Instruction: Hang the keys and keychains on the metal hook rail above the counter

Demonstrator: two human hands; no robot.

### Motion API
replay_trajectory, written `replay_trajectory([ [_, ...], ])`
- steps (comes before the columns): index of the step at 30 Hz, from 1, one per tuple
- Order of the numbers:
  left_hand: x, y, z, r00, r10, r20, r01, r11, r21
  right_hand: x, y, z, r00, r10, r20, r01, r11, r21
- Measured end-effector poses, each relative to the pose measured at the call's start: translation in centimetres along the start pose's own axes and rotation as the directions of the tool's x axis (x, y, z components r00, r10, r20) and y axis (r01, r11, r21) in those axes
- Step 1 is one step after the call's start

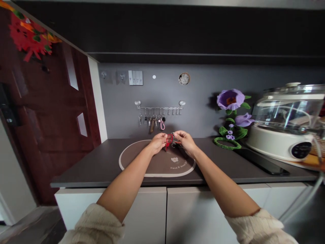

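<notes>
Cord [167,143], red, pinched in your left hand [158,141], metal ring [173,144] pinched in your right hand [186,141], both nearly closed, mat [139,159] below, rack [159,108] far.

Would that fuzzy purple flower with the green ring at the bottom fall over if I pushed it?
Probably: the fuzzy purple flower sits high above its thin green ring, so it looks top-heavy. Its petals look like soft purple fabric, so they'd likely squish rather than crack.

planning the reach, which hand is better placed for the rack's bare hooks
Probably the right hand: nearer those hooks and holding the metal piece, while the left hand holds red cord.
</notes>
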State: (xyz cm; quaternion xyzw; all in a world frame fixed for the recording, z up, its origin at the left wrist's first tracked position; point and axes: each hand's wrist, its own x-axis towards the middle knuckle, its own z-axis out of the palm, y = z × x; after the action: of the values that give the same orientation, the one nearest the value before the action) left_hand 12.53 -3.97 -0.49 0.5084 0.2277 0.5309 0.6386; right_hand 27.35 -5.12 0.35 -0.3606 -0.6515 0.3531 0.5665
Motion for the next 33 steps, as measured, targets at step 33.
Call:
replay_trajectory([
  [33,2.5,-0.3,-3.4,0.846,0.498,-0.188,-0.258,0.693,0.673,11.0,-2.5,0.7,0.97,-0.017,-0.241,0.027,0.999,0.04],
])
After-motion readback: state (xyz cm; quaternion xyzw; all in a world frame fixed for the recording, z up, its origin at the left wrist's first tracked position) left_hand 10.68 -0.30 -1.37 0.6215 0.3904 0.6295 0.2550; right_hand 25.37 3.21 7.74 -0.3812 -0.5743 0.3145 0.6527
